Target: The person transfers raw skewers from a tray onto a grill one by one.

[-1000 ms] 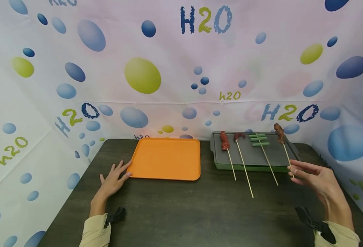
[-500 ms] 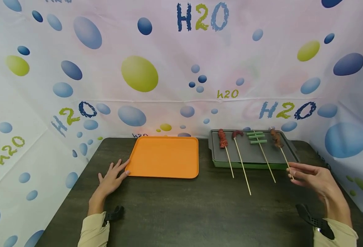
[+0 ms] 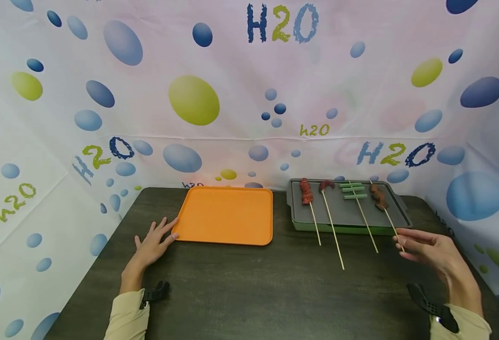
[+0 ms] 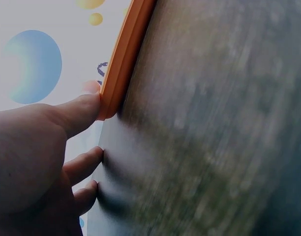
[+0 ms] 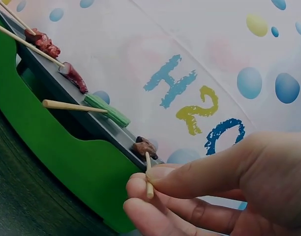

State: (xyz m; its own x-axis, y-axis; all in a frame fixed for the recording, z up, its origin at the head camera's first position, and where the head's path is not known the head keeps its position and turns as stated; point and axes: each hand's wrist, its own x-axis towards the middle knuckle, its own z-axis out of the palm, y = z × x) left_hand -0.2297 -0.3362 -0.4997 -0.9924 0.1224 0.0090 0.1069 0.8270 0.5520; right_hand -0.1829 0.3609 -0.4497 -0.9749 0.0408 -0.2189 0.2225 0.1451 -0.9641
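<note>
My right hand (image 3: 428, 250) pinches the stick end of a brown meat skewer (image 3: 378, 197) between thumb and fingers. The meat lies on the right side of a grey grill plate (image 3: 338, 215) with a green base (image 5: 57, 162). To its left on the plate are a green vegetable skewer (image 3: 353, 191), a curled dark red skewer (image 3: 327, 184) and a red meat skewer (image 3: 306, 192), their sticks jutting over the front edge. With fingers spread, my left hand (image 3: 150, 248) touches the near left corner of an orange tray (image 3: 224, 217); in the left wrist view its thumb meets the tray's rim (image 4: 118, 73).
The dark wooden table (image 3: 274, 293) carries the tray at left and the grill at right, both near its back edge. A white curtain (image 3: 241, 71) with dots and lettering hangs behind and along the sides.
The brown meat skewer in my right hand has come down from above the grill's right side onto the plate. My left hand stays at the tray's corner.
</note>
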